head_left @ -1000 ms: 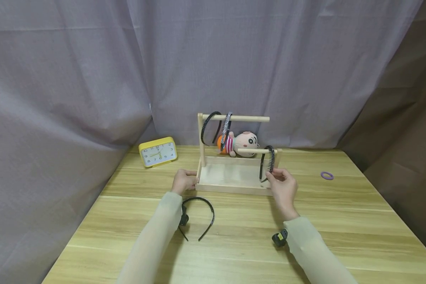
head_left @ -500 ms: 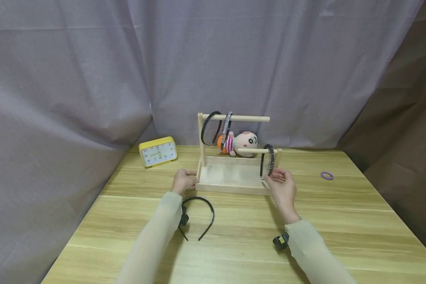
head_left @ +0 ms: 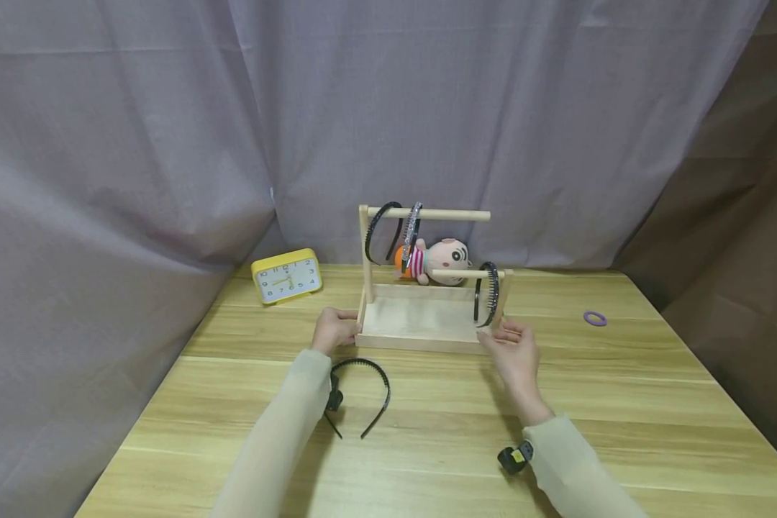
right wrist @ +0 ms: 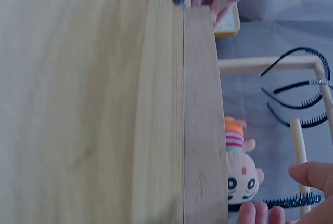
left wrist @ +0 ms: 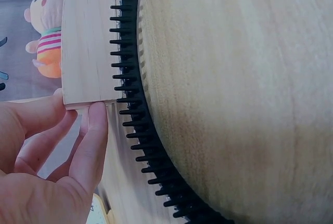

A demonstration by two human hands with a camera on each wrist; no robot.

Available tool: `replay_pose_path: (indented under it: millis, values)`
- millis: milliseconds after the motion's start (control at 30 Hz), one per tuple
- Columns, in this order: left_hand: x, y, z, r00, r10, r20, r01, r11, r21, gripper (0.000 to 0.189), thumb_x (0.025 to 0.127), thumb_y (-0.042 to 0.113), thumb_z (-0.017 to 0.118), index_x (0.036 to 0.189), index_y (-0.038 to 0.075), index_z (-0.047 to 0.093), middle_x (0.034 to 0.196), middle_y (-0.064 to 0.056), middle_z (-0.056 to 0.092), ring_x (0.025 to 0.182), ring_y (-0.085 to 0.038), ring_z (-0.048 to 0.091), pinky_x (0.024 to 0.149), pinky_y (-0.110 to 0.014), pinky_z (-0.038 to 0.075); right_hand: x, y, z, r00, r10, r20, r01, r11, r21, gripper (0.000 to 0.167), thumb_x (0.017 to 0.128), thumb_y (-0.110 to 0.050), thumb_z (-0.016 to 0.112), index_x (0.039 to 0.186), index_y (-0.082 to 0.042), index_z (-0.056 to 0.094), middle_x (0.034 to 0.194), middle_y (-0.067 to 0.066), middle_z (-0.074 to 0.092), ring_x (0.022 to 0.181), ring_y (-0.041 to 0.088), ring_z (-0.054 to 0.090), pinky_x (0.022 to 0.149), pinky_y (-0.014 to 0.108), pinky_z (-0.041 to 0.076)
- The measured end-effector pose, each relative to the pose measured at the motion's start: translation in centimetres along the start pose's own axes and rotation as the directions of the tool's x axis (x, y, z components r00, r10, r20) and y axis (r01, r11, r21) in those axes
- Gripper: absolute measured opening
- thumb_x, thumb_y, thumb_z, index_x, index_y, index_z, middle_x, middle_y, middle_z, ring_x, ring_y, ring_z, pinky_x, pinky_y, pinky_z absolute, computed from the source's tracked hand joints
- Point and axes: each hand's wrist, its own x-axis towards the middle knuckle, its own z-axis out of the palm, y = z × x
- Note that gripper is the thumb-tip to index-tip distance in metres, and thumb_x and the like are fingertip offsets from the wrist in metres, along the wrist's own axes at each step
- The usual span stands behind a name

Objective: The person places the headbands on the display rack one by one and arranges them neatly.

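A pale wooden rack (head_left: 421, 344) with a low tray and two bars stands on the table. My left hand (head_left: 334, 331) pinches its left end; in the left wrist view, thumb and fingers grip the tray corner (left wrist: 91, 78). Over the lower bar hangs a black toothed headband (head_left: 493, 295). My right hand (head_left: 514, 356) is just below it at the tray's right front corner, with thumb and fingers parted and holding nothing. A black headband (head_left: 383, 224) and a silver glittery headband (head_left: 411, 234) hang on the upper bar. Another black headband (head_left: 385, 392) lies on the table beside my left wrist.
A yellow alarm clock (head_left: 288, 276) stands at the back left. Behind the rack lies a plush doll (head_left: 447, 259) in a striped top. A purple ring (head_left: 595, 319) lies on the right of the table. Grey curtain (head_left: 388, 108) hangs behind.
My right hand has let go of the headband on the lower bar and moved slightly down from it. That headband now hangs by itself. My left hand stays on the rack.
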Motion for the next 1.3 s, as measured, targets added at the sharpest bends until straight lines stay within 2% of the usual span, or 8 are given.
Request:
replay_pose_path:
  millis: [167,300,400,600,867,1000,1167,1300]
  values:
    - [0.1,-0.1,0.0,1.000,0.008,0.003,-0.008,1.000,0.004,0.030,0.084,-0.001,0.067,0.114,-0.002,0.071,0.104,-0.024,0.071,0.072,-0.016,0.067,0.066,-0.027,0.062,-1.2,0.2,0.6,0.997,0.033,0.074,-0.037,0.997,0.061,0.057,0.087,-0.009,0.070,0.132,0.005,0.039,0.113,0.015,0.057,0.077,0.001,0.055,0.068,0.015,0.055]
    - [0.1,-0.1,0.0,1.000,0.012,0.003,-0.012,1.000,0.012,0.031,0.084,-0.001,0.066,0.114,-0.003,0.071,0.101,-0.022,0.072,0.068,-0.014,0.064,0.063,-0.025,0.061,-2.0,0.3,1.2,0.991,0.035,0.130,-0.045,0.996,0.074,0.052,0.087,-0.004,0.068,0.130,0.007,0.040,0.114,0.020,0.056,0.076,0.002,0.057,0.072,0.019,0.058]
    - [0.2,-0.1,-0.1,1.000,0.008,0.002,-0.008,1.000,0.015,0.031,0.084,-0.001,0.066,0.115,-0.002,0.071,0.101,-0.022,0.072,0.067,-0.013,0.063,0.062,-0.024,0.060,-2.7,0.4,1.6,0.983,0.042,0.178,-0.054,0.997,0.061,0.051,0.088,-0.004,0.068,0.130,0.008,0.041,0.118,0.024,0.054,0.079,0.006,0.059,0.075,0.024,0.060]
    - [0.2,0.0,0.0,1.000,0.009,0.009,-0.009,1.000,0.005,0.030,0.084,-0.001,0.067,0.115,-0.002,0.071,0.105,-0.023,0.071,0.073,-0.015,0.067,0.067,-0.027,0.062,-3.9,0.2,2.8,0.967,0.067,0.246,-0.079,0.996,0.037,0.054,0.085,-0.004,0.070,0.130,0.009,0.042,0.115,0.023,0.052,0.083,0.016,0.060,0.076,0.030,0.061]
    - [0.3,0.0,0.0,1.000,0.003,0.013,-0.002,1.000,-0.004,0.030,0.084,-0.001,0.068,0.114,-0.002,0.071,0.106,-0.024,0.071,0.074,-0.016,0.067,0.070,-0.030,0.062,-5.3,0.1,5.0,0.946,0.053,0.320,-0.067,0.997,0.031,0.049,0.082,0.000,0.072,0.122,0.010,0.047,0.109,0.023,0.055,0.078,0.018,0.060,0.075,0.034,0.061]
    - [0.3,-0.2,0.0,1.000,0.005,0.009,-0.005,1.000,0.001,0.030,0.083,-0.001,0.067,0.114,-0.002,0.071,0.104,-0.024,0.071,0.072,-0.017,0.067,0.067,-0.028,0.062,-5.9,0.1,6.3,0.914,0.079,0.399,-0.093,0.996,0.016,0.051,0.081,0.000,0.072,0.124,0.009,0.048,0.112,0.024,0.054,0.081,0.021,0.062,0.074,0.037,0.062]
    - [0.4,-0.3,-0.1,1.000,0.009,0.011,-0.009,1.000,0.004,0.030,0.084,0.000,0.067,0.114,-0.001,0.071,0.104,-0.023,0.071,0.071,-0.016,0.067,0.065,-0.026,0.061,-6.5,0.0,7.7,0.849,0.135,0.511,-0.133,0.990,-0.040,0.059,0.081,0.002,0.073,0.130,0.010,0.041,0.116,0.029,0.052,0.086,0.027,0.063,0.074,0.038,0.062]
    - [0.4,-0.3,-0.1,1.000,0.008,0.013,-0.009,1.000,0.009,0.030,0.084,0.000,0.068,0.113,-0.002,0.072,0.103,-0.023,0.071,0.068,-0.014,0.065,0.062,-0.025,0.061,-6.9,-0.3,8.8,0.814,0.138,0.564,-0.108,0.990,-0.086,0.061,0.081,0.003,0.073,0.131,0.011,0.038,0.117,0.030,0.050,0.087,0.030,0.064,0.071,0.039,0.063]
